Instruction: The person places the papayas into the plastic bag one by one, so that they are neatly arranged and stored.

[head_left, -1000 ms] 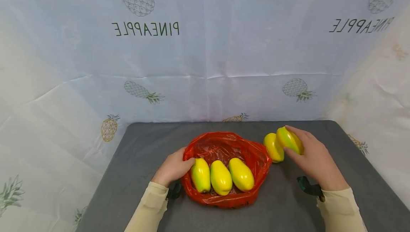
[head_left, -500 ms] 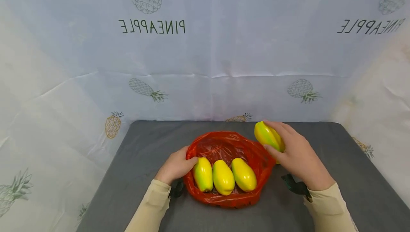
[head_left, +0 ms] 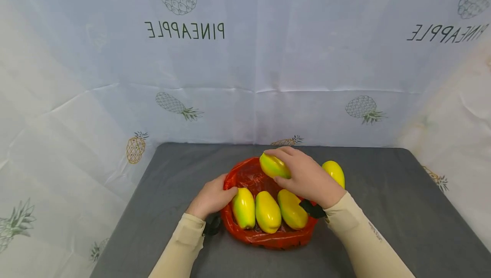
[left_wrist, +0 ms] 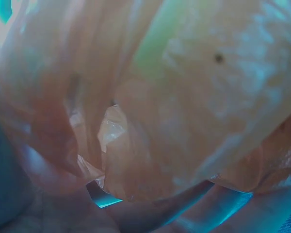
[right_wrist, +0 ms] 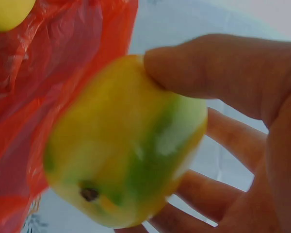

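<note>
Two-Handed Work at the Open Red Plastic Bag [head_left: 280,242]

The left hand [head_left: 211,198] is gripping the bag's left rim, its thumb lapping over the edge. The right hand [head_left: 304,180] is grasping a glossy, green-streaked yellow oval fruit [head_left: 273,166] between thumb and fingers [right_wrist: 213,196]; this held fruit is hanging over the far part of the bag's mouth. Three glossy yellow oval fruits [head_left: 268,212] are lying side by side in the near half of the bag. A lone yellow oval fruit [head_left: 333,173] is resting on the dark grey desk [head_left: 383,209], right of the bag, partly hidden behind the right hand.

The step in hand is probably calling for the space behind the row of three. The left hand should be keeping the rim steady. The right hand should be lowering the fruit close to the bag's floor before releasing, since the smooth skin is likely to be slipping under a loose grasp. The right wrist should be clearing the bag's right rim, as thin plastic is easily folding inward.
</note>
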### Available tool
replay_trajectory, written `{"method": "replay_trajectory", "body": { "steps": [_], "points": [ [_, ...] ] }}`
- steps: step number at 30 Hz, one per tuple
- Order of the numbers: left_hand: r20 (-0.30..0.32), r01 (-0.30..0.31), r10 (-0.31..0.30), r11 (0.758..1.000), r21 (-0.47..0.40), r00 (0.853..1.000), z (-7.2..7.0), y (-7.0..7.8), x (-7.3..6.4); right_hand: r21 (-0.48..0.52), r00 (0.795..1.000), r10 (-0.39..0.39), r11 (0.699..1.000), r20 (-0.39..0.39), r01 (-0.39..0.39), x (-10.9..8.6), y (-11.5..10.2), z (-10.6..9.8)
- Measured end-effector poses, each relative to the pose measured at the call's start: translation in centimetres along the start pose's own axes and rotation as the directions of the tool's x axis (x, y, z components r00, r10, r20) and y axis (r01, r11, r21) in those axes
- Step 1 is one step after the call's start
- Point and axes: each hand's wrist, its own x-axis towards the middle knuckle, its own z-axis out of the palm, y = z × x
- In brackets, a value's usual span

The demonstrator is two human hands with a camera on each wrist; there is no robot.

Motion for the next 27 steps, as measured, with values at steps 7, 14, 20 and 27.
{"method": "replay_trajectory", "body": {
  "steps": [7, 14, 20, 27],
  "points": [
    [-0.002, -0.018, 0.018, 1.0, 0.006, 1.0, -0.2, -0.2, -0.1, -0.018, 0.991, -0.025, 0.999, 0.132, 0.028, 2.5, -1.7, 1.6],
    [-0.005, -0.027, 0.028, 1.0, 0.005, 1.0, -0.4, -0.2, -0.1, -0.032, 0.979, -0.052, 0.998, 0.199, 0.06, 3.6, -2.6, 2.8],
    [0.008, -0.035, 0.035, 0.999, 0.014, 0.999, -0.6, -0.3, -0.3, -0.046, 0.97, -0.056, 0.997, 0.236, 0.068, 4.3, -2.8, 4.2],
    [0.005, -0.055, 0.055, 0.998, 0.014, 0.998, -0.6, -0.4, -0.5, -0.096, 0.962, -0.066, 0.991, 0.265, 0.094, 5.5, -3.0, 5.5]
  ]
}}
